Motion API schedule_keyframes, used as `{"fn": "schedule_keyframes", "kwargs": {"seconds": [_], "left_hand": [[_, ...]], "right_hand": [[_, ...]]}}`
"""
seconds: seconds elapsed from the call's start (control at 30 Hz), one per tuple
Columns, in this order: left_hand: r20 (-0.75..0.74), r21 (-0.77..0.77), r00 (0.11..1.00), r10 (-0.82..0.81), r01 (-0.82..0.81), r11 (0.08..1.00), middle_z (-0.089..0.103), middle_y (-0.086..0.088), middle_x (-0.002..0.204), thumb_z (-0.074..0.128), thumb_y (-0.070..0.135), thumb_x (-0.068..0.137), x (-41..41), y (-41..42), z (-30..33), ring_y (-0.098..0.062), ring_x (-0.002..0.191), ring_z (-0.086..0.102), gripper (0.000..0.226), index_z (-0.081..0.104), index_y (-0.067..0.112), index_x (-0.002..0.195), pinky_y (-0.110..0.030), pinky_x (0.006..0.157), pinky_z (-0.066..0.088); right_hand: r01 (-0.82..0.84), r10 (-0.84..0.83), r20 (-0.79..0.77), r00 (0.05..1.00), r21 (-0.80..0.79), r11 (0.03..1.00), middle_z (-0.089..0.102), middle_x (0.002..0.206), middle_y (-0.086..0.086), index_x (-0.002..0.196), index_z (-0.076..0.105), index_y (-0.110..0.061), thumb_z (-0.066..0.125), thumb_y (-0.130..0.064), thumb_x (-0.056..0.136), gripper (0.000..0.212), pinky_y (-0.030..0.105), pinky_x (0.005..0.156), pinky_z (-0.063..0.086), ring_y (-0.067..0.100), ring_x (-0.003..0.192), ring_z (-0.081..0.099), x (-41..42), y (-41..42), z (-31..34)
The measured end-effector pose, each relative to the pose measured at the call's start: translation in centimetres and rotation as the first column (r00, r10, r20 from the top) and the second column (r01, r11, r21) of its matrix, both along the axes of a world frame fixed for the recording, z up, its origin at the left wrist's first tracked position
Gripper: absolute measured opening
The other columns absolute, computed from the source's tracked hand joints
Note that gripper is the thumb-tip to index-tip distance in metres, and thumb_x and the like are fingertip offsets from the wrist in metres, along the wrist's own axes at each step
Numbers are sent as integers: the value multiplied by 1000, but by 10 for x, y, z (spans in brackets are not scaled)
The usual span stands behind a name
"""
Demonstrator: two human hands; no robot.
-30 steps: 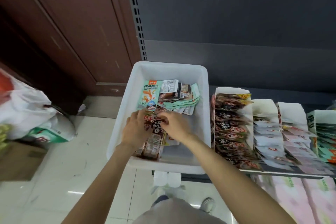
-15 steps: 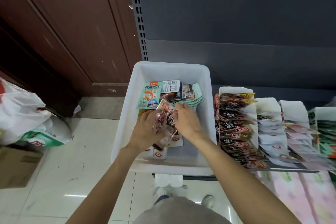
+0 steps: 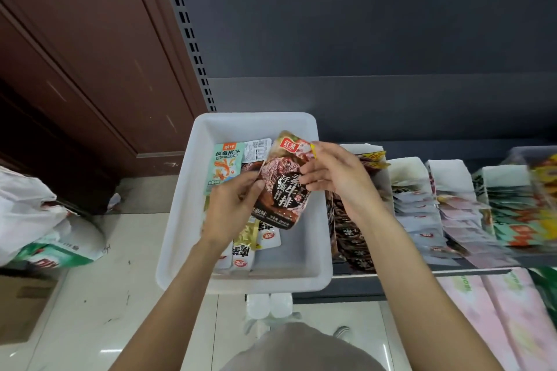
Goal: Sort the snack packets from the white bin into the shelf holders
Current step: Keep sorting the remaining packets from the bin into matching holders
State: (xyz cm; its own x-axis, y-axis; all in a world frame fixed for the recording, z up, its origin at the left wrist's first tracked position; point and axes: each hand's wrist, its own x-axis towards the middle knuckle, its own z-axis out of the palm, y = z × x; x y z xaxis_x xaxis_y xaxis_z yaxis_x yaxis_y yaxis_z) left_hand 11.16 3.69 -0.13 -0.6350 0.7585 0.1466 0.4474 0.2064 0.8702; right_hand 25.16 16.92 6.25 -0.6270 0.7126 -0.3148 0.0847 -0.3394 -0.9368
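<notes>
Both hands (image 3: 286,190) pinch a dark snack packet (image 3: 283,187) above the white bin (image 3: 180,205) of mixed packets (image 3: 229,166).

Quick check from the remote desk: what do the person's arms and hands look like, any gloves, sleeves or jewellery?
Both forearms are bare up to the frame edge, no sleeves showing. The left hand and right hand wear no gloves, and no rings, watch or bracelets are visible.

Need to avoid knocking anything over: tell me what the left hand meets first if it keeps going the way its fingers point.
Probably only the dark brown packet the left hand already holds; beyond it, the right hand, though depth is unclear.
</notes>
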Motion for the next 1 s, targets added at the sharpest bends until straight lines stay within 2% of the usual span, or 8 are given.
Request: {"fn": "schedule_keyframes", "kwargs": {"seconds": [0.13,0.23,0.33,0.5,0.63,0.8,0.9,1.0], "left_hand": [[71,-12,997,-39,40,999,64,36,71,59,10,91,11,8,7,11,77,63,26,61,36,86,-15,73,53],[-45,2,997,-60,60,998,67,26,79,60,22,92,17,20,19,1,82,66,10,68,26,94,-18,74,53],[-257,104,964,-67,97,990,66,17,91,55,28,90,24,48,43,-1,84,64,23,71,16,102,-19,75,51],[-320,112,939,-127,170,979,72,9,94,55,28,90,36,112,56,-6,85,64,23,71,18,103,-25,78,50],[-190,-12,953,-236,238,971,72,1,90,58,26,92,54,139,32,-13,84,68,18,70,16,102,-29,80,54],[-116,-202,947,-299,272,941,72,-9,95,56,21,94,54,148,20,-20,89,68,16,67,9,97,-29,80,52],[-334,-306,883,-329,228,924,70,-10,98,55,17,93,48,143,19,-27,93,62,17,68,5,95,-29,77,45],[-457,-90,857,-239,223,971,64,3,102,61,11,87,47,133,21,-13,94,54,25,67,14,111,-24,86,40]], "right_hand": [[-61,-16,198,980,376,925,66,61,-1,111,63,-13,49,-12,97,20,21,49,45,9,49,58,16,10,-9],[-40,-200,250,947,713,700,68,64,-8,95,67,-25,57,-25,92,11,24,62,48,5,58,61,33,21,-11],[71,-353,108,929,886,458,67,80,-12,97,70,-21,60,-27,93,13,17,67,43,9,73,58,54,37,4],[108,-448,42,893,946,305,68,84,-3,99,69,-15,57,-24,95,16,32,66,45,20,76,56,82,79,9],[-60,-523,177,834,971,233,66,76,4,97,68,-15,58,-23,94,13,30,57,38,27,76,56,98,103,3],[-260,-531,306,790,952,161,62,78,5,96,69,-17,60,-23,91,12,31,59,41,28,84,54,93,108,6],[-350,-554,303,775,936,23,52,78,6,82,73,-16,70,-17,83,3,33,63,39,28,78,49,77,107,6],[-491,-531,366,764,864,-111,51,82,6,67,72,-17,75,-9,72,10,35,65,33,29,77,48,64,107,-1]]}}
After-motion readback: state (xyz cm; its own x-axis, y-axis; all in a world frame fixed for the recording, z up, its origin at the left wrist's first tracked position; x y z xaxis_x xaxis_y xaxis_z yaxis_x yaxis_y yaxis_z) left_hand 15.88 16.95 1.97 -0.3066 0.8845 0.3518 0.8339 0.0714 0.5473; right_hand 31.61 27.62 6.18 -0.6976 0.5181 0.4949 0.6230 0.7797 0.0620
